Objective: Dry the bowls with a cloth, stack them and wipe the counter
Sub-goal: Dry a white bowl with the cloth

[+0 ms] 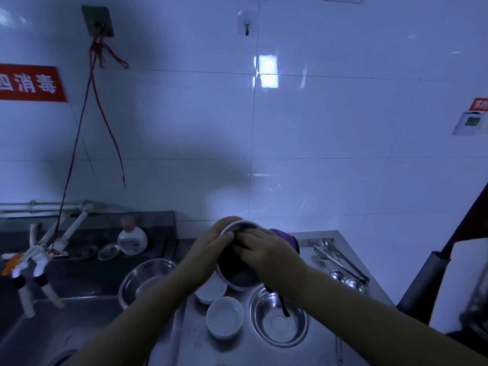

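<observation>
left hand: fingers curl round the rim of a raised white round bowl
right hand: fingers press a dark purple cloth into that bowl
red wall sign, ten o'clock: white characters "消毒"
small white ceramic bowl, six o'clock: on the steel counter

Two bare forearms, no sleeves, left hand, right hand.
</observation>
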Demonstrator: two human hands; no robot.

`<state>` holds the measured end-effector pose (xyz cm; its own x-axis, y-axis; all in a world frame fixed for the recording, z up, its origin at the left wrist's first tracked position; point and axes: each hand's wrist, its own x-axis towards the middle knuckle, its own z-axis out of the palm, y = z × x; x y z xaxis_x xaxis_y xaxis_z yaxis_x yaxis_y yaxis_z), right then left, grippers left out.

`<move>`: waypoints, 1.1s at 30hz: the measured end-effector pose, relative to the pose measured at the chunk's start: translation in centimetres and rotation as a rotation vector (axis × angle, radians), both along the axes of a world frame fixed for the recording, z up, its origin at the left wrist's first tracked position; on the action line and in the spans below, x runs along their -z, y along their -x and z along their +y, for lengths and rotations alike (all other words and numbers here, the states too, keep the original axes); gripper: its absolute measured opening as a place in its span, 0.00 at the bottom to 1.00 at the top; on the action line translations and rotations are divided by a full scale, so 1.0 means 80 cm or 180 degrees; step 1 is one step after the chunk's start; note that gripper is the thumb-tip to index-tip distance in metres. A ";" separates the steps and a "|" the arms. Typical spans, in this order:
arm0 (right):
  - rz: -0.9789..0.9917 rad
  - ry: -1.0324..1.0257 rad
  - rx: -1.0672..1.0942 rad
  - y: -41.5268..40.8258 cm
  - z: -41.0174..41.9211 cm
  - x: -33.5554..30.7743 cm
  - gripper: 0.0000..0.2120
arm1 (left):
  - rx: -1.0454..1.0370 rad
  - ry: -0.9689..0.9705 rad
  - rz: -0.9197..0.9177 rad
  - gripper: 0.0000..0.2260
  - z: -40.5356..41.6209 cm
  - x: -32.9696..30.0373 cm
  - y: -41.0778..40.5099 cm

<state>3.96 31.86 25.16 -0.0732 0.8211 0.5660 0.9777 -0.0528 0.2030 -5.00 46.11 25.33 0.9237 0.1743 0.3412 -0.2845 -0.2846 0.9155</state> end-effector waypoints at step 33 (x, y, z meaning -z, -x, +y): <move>0.1323 0.0302 -0.0325 -0.033 -0.043 0.042 0.23 | 0.0205 -0.4364 0.0036 0.06 0.047 0.010 0.019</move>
<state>6.64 28.41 21.83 0.0613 0.8713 0.4869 0.9766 0.0483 -0.2094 -6.52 49.83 24.52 0.9211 -0.3363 0.1961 -0.3260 -0.9417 -0.0835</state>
